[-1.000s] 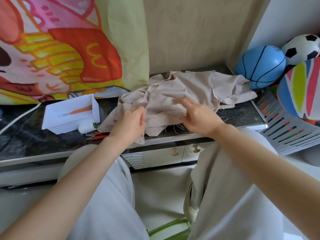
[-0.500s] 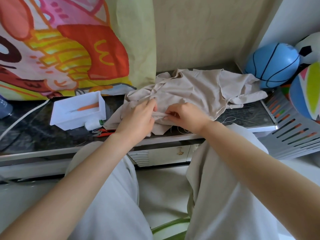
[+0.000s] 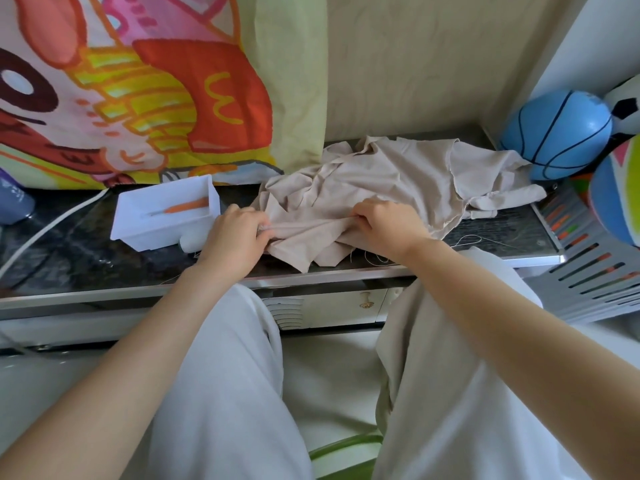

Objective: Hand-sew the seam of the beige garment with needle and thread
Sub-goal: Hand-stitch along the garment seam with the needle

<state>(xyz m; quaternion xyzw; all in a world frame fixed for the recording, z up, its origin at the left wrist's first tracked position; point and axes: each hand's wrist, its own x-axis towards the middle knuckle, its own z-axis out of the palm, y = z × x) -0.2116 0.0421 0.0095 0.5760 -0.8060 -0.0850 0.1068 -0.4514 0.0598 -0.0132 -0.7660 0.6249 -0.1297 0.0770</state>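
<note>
Needle not discernible, white cylinder half hidden behind left hand, both hands pinching taut fold of crumpled beige fabric garment on dark stone countertop, right hand near loose pale thread, white rectangular plastic tray holding orange-handled tool.

Soft even daylight, wide-angle edge distortion

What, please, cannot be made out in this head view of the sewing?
All in the head view:
- Needle: not visible; too small, or hidden inside the grip of the left hand or right hand on the beige garment.
- Seam: covered by folds and hands.
- Loose thread: too thin to trace to the garment.
- White object beside the white tray: mostly behind the left hand.
- Purple cup: cut by the left edge.
</note>
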